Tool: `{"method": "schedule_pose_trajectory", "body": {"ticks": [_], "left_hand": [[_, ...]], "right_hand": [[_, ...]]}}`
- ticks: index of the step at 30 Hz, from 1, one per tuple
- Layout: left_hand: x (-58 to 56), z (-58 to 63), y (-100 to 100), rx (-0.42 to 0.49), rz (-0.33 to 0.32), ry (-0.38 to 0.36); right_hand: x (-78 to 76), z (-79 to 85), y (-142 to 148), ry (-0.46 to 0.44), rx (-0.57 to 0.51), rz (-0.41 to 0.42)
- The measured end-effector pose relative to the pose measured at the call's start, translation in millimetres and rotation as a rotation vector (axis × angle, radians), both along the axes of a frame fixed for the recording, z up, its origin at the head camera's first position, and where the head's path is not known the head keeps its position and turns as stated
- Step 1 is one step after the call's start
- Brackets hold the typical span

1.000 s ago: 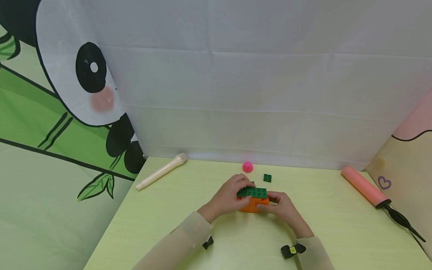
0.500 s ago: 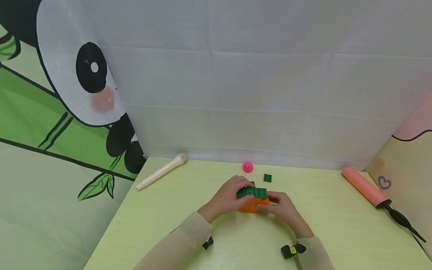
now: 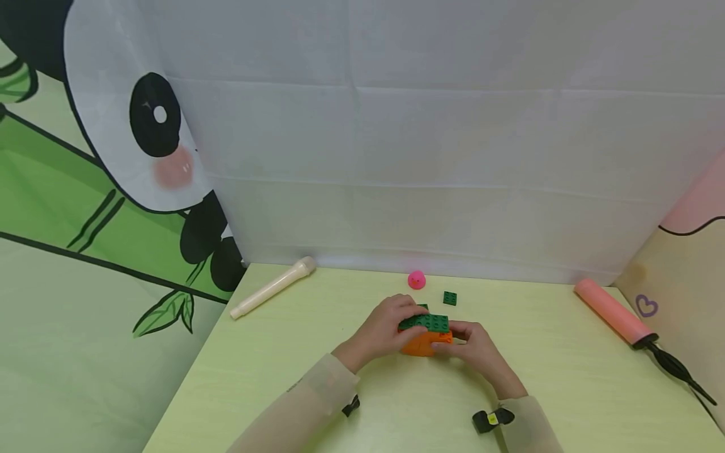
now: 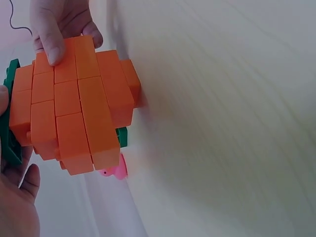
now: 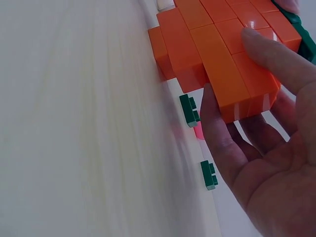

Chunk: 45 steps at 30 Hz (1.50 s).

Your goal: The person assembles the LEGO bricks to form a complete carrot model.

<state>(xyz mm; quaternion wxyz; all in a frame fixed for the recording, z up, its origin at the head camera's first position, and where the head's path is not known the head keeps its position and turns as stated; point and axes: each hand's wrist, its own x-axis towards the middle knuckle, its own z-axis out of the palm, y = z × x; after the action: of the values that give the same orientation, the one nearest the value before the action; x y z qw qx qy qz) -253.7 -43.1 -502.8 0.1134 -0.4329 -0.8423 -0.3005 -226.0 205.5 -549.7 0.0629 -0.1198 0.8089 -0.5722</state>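
Note:
An orange build of toy building bricks [image 3: 420, 345], stacked in stepped layers, stands on the table between my hands. Across its top lies a layer of green bricks [image 3: 433, 323]. My left hand [image 3: 387, 329] pinches that green layer, fingers at the far side and thumb at the near side. The right hand [image 3: 478, 352] grips the orange bricks from the right. In the right wrist view its thumb presses the near face of the orange stack [image 5: 222, 59], and its fingers reach round behind. Part of the green layer is hidden under my left fingers.
Two loose green bricks lie behind the build; one brick [image 3: 450, 298] shows plainly, the other is partly covered by my left fingers. A pink round toy [image 3: 416, 280] sits near the wall. A cream stick [image 3: 274, 289] lies left; a pink pump [image 3: 613, 314] lies right.

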Motion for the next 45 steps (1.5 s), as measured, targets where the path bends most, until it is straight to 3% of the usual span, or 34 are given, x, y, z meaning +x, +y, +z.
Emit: {"method": "schedule_pose_trajectory", "body": {"ticks": [7, 32, 45], "left_hand": [[0.9, -0.5, -2, -0.077, -0.017, 0.084], [2.3, 9.9, -2, -0.154, -0.031, 0.023], [7.2, 14.6, 1, -0.308, -0.017, 0.182]], "right_hand": [[4.6, -0.7, -3, -0.011, 0.018, -0.019], [8.6, -2.1, -6, 0.005, -0.007, -0.013], [7.1, -4.3, -6, 0.002, 0.016, -0.027]]}}
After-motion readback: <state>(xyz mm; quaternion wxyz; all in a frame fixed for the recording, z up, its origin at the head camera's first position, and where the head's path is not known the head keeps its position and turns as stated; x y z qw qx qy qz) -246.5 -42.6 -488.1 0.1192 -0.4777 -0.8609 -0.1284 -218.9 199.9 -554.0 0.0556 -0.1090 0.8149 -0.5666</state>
